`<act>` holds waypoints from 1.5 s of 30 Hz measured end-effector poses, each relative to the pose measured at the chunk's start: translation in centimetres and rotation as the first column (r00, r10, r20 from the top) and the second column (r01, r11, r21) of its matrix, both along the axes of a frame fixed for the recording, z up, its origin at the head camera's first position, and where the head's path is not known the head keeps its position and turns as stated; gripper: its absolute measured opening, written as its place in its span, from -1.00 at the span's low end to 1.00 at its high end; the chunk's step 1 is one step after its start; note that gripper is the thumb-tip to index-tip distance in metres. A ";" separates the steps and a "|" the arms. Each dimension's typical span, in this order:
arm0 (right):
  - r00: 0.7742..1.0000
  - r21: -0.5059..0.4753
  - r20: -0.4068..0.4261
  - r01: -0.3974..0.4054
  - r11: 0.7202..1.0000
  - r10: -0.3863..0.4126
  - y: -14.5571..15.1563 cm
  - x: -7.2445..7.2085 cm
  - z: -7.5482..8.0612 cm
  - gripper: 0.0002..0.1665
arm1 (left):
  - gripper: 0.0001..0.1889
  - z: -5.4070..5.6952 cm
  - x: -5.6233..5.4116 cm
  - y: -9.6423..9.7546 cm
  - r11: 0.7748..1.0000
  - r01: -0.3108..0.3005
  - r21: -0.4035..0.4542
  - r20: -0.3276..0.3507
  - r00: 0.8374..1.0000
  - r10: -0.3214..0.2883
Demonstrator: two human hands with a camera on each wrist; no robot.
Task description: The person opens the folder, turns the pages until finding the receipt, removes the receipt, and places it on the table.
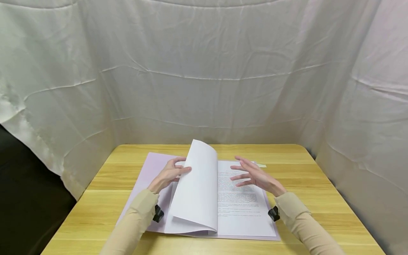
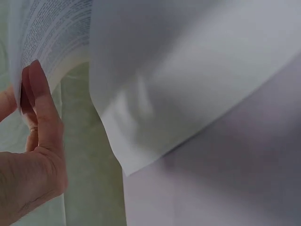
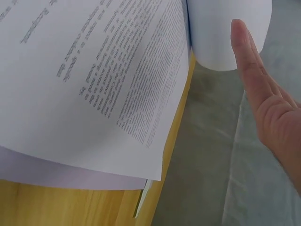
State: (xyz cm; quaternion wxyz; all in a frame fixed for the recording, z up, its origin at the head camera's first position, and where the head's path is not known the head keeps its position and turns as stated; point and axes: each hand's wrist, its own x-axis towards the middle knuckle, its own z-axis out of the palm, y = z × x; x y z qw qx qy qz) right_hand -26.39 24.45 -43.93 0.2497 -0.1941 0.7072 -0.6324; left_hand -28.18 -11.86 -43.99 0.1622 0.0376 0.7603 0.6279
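A lilac folder (image 1: 153, 166) lies spread on the table with printed sheets inside. My left hand (image 1: 169, 174) pinches the edge of a raised page (image 1: 199, 187) between thumb and fingers; the page curves up from the middle, its blank back facing me. In the left wrist view, the left hand (image 2: 42, 136) has that page's printed side beyond its fingertips. My right hand (image 1: 255, 176) hovers over the printed right-hand page (image 1: 239, 209), fingers spread and holding nothing. In the right wrist view, the right hand (image 3: 263, 84) has straight fingers beside the curved white page (image 3: 216, 33).
A pale tab (image 1: 261, 165) sticks out past the folder's upper right edge. The wooden table (image 1: 306, 184) carries the folder near its front edge. Light grey curtains (image 1: 204, 88) hang behind and at both sides, with a black area (image 1: 28, 198) at the left.
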 end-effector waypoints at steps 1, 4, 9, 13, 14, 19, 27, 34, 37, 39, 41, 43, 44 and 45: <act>1.000 0.002 -0.001 0.004 1.000 -0.004 0.1 -0.1 -0.1 -0.29 | -0.30 -0.1 0.0 -0.1 1.000 0.010 0.010 0.005 1.000 -0.010; 1.000 -0.004 0.003 0.011 1.000 -0.011 0.3 -0.2 -0.2 -0.28 | -0.30 -0.2 -0.1 -0.5 0.999 0.030 0.021 0.015 0.999 -0.031; 1.000 0.010 -0.006 0.030 1.000 -0.030 0.6 -0.4 -0.3 -0.26 | -0.39 -0.6 -0.2 -1.0 0.999 0.034 -0.007 0.018 0.999 -0.033; 0.999 0.019 -0.010 0.046 0.999 -0.046 0.9 -0.6 -0.4 -0.26 | -0.59 -0.9 -0.3 -1.2 0.999 -0.001 -0.045 0.013 1.000 0.001; 0.999 0.019 -0.008 0.050 0.999 -0.050 1.0 -0.6 -0.5 -0.26 | -0.64 -1.0 -0.3 -1.2 0.998 -0.009 -0.056 0.008 1.000 0.009; 0.998 0.017 0.011 0.066 0.998 -0.067 1.5 -0.8 -0.8 -0.26 | -0.72 -1.4 -0.4 -1.5 0.993 -0.046 -0.113 -0.011 0.999 0.045; 0.995 0.024 0.029 0.094 0.995 -0.094 2.1 -1.0 -1.0 -0.26 | -0.71 -1.8 -0.4 -2.1 0.974 -0.085 -0.211 -0.046 0.996 0.077; 0.994 0.035 0.029 0.105 0.994 -0.106 2.7 -1.3 -1.3 -0.24 | -0.73 -2.3 -0.4 -2.7 0.959 -0.095 -0.268 -0.091 0.993 0.073; 0.994 0.032 0.029 0.106 0.994 -0.107 2.9 -1.5 -1.5 -0.23 | -0.75 -2.3 -0.3 -2.8 0.938 -0.114 -0.326 -0.117 0.990 0.079; 0.994 0.031 0.028 0.108 0.994 -0.108 3.0 -1.7 -1.6 -0.21 | -0.75 -2.4 -0.2 -2.9 0.919 -0.124 -0.373 -0.131 0.988 0.080; 0.992 0.038 0.035 0.119 0.992 -0.121 3.1 -1.9 -1.8 -0.21 | -0.76 -2.4 -0.1 -3.0 0.900 -0.132 -0.415 -0.138 0.987 0.081; 0.991 0.052 0.033 0.130 0.990 -0.132 3.2 -2.1 -1.9 -0.22 | -0.77 -2.5 -0.1 -3.0 0.883 -0.137 -0.448 -0.139 0.987 0.083; 0.990 0.062 0.031 0.137 0.989 -0.140 3.2 -2.1 -2.0 -0.23 | -0.78 -2.5 0.0 -3.1 0.876 -0.138 -0.462 -0.138 0.987 0.083; 0.989 0.073 0.029 0.146 0.987 -0.148 3.2 -2.2 -2.0 -0.24 | -0.78 -2.6 0.0 -3.1 0.868 -0.138 -0.477 -0.140 0.987 0.080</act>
